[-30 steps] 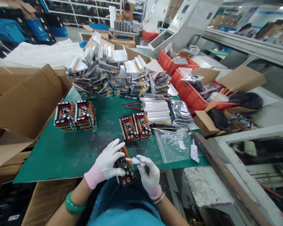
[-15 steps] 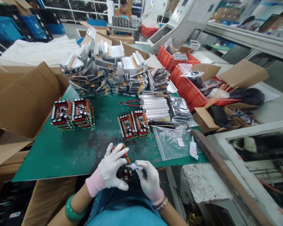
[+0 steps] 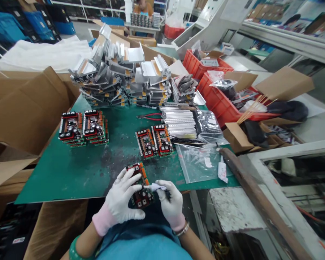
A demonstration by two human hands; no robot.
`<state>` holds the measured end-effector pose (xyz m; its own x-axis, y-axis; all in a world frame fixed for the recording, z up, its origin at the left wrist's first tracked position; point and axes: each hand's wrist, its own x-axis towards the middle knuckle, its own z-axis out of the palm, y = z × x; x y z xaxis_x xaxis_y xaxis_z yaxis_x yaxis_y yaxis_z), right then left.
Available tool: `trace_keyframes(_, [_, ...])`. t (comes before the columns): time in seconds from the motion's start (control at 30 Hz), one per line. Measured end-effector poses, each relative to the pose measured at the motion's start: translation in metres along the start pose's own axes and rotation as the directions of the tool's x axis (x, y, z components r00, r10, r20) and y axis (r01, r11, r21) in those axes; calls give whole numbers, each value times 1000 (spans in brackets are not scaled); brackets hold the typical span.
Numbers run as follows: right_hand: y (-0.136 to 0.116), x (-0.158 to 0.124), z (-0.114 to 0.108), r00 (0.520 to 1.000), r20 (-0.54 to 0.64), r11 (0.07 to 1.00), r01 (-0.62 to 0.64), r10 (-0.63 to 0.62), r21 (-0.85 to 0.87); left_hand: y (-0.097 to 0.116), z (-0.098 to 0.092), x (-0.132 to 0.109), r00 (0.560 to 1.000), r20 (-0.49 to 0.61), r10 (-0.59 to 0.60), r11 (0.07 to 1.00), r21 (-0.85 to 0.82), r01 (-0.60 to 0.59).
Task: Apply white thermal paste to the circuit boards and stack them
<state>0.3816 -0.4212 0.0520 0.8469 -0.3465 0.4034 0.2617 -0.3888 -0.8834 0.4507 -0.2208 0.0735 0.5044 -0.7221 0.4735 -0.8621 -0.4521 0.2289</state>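
A circuit board (image 3: 143, 196) with black, red and orange parts lies at the table's front edge, in front of my body. My left hand (image 3: 121, 198), in a white glove with a pink cuff, rests on the board's left side with fingers spread and thumb stretched out. My gloved right hand (image 3: 171, 202) pinches a small white squeeze tube (image 3: 158, 187), its narrow tip pointing left at the middle of the board. Just behind, two more circuit boards (image 3: 154, 141) lie side by side. Stacks of similar circuit boards (image 3: 83, 127) stand at the left.
Metal heat sinks (image 3: 119, 79) are piled at the back. Red-handled pliers (image 3: 150, 116), silver strips (image 3: 178, 122) and a clear plastic bag (image 3: 196, 164) lie toward the right. Another white tube (image 3: 222, 169) rests on the bag. Red crates (image 3: 215, 97) stand beyond; a person sits far back.
My left hand has slid left and down, with more of the board showing. The tube's tip stays over the board, and my right hand has hardly moved.
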Motion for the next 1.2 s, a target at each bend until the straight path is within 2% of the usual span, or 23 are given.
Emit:
trace_keyframes(0.07, [2, -3, -1, 987, -25, 980, -152, 156, 129, 3, -3, 3, 1000, 0, 19, 1000, 23, -19])
trace_keyframes(0.17, [5, -10, -4, 930, -63, 895, -329, 363, 301, 9, -6, 5, 999, -48, 15, 999, 50, -13])
trace_keyframes(0.23, [5, -16, -8, 897, -67, 853, -389, 437, 349, 16, -5, 3, 997, -79, -9, 999, 40, 12])
trace_keyframes(0.3, [4, -20, -14, 891, -60, 847, -404, 450, 346, 22, -2, 0, 995, -96, -17, 1000, 8, 17])
trace_keyframes(0.47, [-9, -21, -23, 943, -65, 915, -300, 328, 271, 29, 2, -2, 977, -206, -56, 998, -52, 46])
trace_keyframes(0.67, [-20, -13, -22, 993, -50, 984, -98, 106, 151, 22, -10, 4, 965, -256, -54, 998, -32, 47])
trace_keyframes(0.83, [-21, -9, -23, 988, 35, 987, 152, -150, -45, 20, -12, 5, 964, -262, -37, 999, 10, 41])
trace_keyframes(0.9, [-21, -8, -23, 985, 37, 983, 173, -171, -66, 20, -12, 4, 963, -267, -31, 999, 23, 39])
trace_keyframes(0.93, [-21, -8, -22, 990, 30, 989, 136, -134, -61, 20, -13, 4, 962, -272, -32, 999, 24, 40])
trace_keyframes(1.0, [-18, -9, -19, 1000, 5, 1000, -17, 17, -11, 20, -14, 4, 959, -280, -37, 999, 14, 42])
trace_keyframes(1.1, [-11, -9, -15, 966, -68, 963, -243, 251, 116, 19, -16, 6, 956, -291, -44, 999, -8, 43])
trace_keyframes(1.2, [-5, -6, -12, 946, -125, 947, -277, 298, 161, 18, -19, 8, 954, -297, -35, 999, -2, 36])
